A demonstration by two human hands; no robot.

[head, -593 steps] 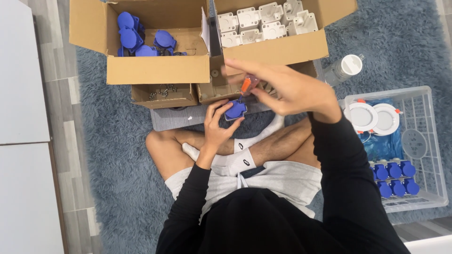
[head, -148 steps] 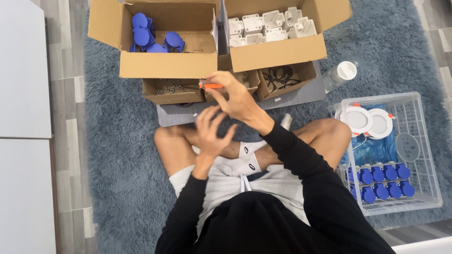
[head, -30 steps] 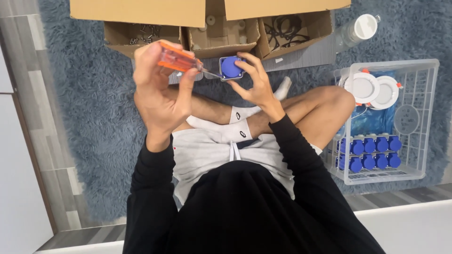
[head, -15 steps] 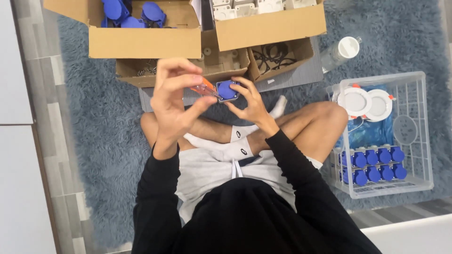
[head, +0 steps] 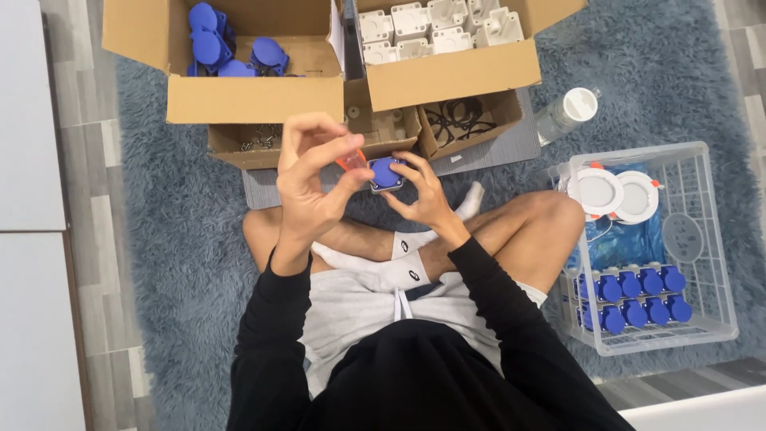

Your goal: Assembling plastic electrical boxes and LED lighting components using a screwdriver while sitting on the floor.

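blue rug (head: 678,88) | clear crate (head: 710,239) | white bottle (head: 566,112) | cardboard boxes (head: 255,96)

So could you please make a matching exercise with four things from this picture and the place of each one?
Things:
1. orange-handled screwdriver
2. white round lamps
3. white plastic housings
4. bottle with white cap

Places:
A. lying on the rug beside the boxes
B. in the right cardboard box
C. in the left hand
D. in the clear crate, at its far end

Pairs: 1-C, 2-D, 3-B, 4-A
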